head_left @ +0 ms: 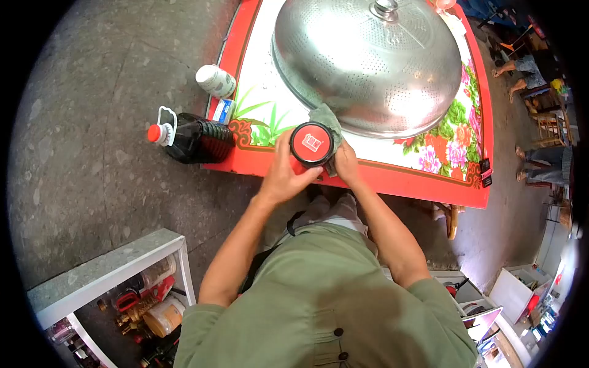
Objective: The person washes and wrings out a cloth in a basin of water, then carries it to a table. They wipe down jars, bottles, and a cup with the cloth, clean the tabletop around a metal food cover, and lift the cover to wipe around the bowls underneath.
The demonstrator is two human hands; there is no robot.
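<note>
In front of my body, near the table's front edge, I hold a round canister (311, 144) with a red, black-rimmed lid facing up. My left hand (282, 175) is wrapped round its left and near side, thumb along the rim. On the other side, my right hand (346, 164) is closed on a grey-green cloth (326, 118) pressed against the canister; part of its fingers is hidden behind. Just beyond my hands is a large perforated metal dome cover (368, 67) with a knob on top.
The red-edged table (392, 184) has a floral top. At its left corner stand a dark bottle (199, 138) with a red cap, a white jar (216, 81) and a small blue-white box (224, 111). A shelf (110, 276) with jars is lower left. Other people (546, 165) sit far right.
</note>
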